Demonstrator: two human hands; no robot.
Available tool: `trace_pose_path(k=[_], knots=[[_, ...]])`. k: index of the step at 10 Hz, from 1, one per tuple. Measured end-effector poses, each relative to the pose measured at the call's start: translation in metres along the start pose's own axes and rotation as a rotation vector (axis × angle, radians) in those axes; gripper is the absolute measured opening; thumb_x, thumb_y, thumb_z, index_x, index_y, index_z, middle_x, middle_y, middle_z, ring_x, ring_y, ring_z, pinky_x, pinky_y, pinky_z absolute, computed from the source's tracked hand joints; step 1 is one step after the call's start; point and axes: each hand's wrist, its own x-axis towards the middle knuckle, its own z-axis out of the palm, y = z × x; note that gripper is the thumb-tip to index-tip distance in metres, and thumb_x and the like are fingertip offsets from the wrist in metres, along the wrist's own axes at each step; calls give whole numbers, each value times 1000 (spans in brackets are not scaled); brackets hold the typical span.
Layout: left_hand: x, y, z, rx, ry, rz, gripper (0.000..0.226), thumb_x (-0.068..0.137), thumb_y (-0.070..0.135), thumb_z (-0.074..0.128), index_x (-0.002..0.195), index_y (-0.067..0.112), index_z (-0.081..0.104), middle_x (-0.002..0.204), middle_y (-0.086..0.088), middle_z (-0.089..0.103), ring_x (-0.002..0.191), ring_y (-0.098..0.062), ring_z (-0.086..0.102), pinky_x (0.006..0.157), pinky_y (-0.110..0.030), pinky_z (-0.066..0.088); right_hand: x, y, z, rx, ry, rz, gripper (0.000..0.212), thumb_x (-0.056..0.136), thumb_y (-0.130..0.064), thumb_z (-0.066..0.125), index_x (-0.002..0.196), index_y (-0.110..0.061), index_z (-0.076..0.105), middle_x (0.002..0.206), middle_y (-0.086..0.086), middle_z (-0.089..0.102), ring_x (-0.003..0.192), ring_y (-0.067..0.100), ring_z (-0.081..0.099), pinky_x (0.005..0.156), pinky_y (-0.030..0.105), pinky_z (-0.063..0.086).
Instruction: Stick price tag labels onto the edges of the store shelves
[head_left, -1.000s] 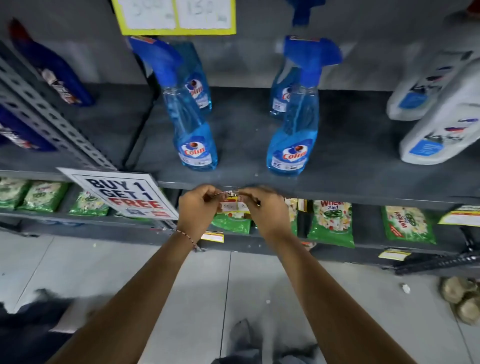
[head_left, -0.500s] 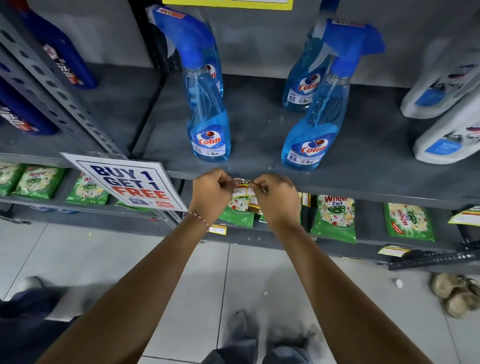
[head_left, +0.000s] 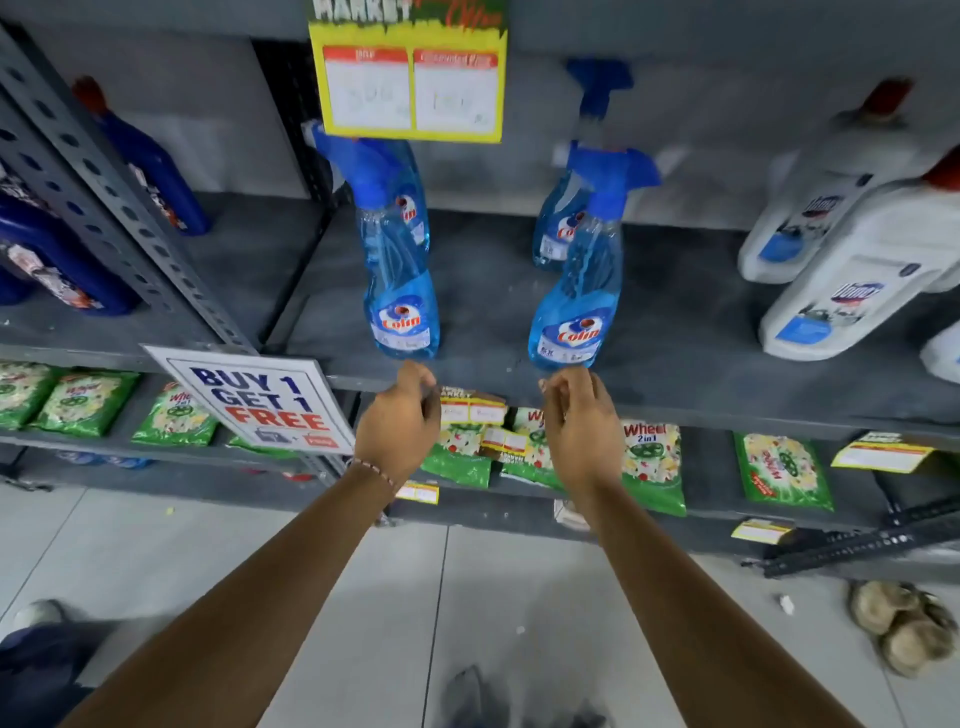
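A small price tag label (head_left: 471, 407) hangs on the front edge of the grey shelf (head_left: 675, 402), between two blue Colin spray bottles (head_left: 400, 291) (head_left: 576, 306). My left hand (head_left: 397, 418) is just left of the label, fingers loosely curled, and its fingertips are close to the label's left end. My right hand (head_left: 582, 421) is off to the right, apart from the label, with its fingers spread and nothing in it. A second small label (head_left: 503, 442) shows lower down, in front of the green packets.
A BUY 1 GET 1 FREE sign (head_left: 260, 402) hangs left of my hands. A large yellow price card (head_left: 410, 78) hangs above. White jugs (head_left: 852, 280) stand right, dark blue bottles (head_left: 57, 260) left. Green Wheel packets (head_left: 649, 467) fill the lower shelf, which carries yellow tags (head_left: 883, 452).
Both hands were pinched together on the label at the shelf edge. Now they have drawn apart, the right one clear of it, and the label stays on the edge.
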Motion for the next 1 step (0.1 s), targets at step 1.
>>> trace_pose_path(k=[1], knots=[[-14, 38, -20, -76, 44, 344, 7, 90, 14, 61, 94, 13, 55, 59, 1, 55, 51, -26, 63, 47, -39, 54, 3, -11, -45, 115, 113, -163, 21, 99, -33, 46, 111, -18, 55, 108, 4, 65, 96, 19, 60, 78, 36, 57]])
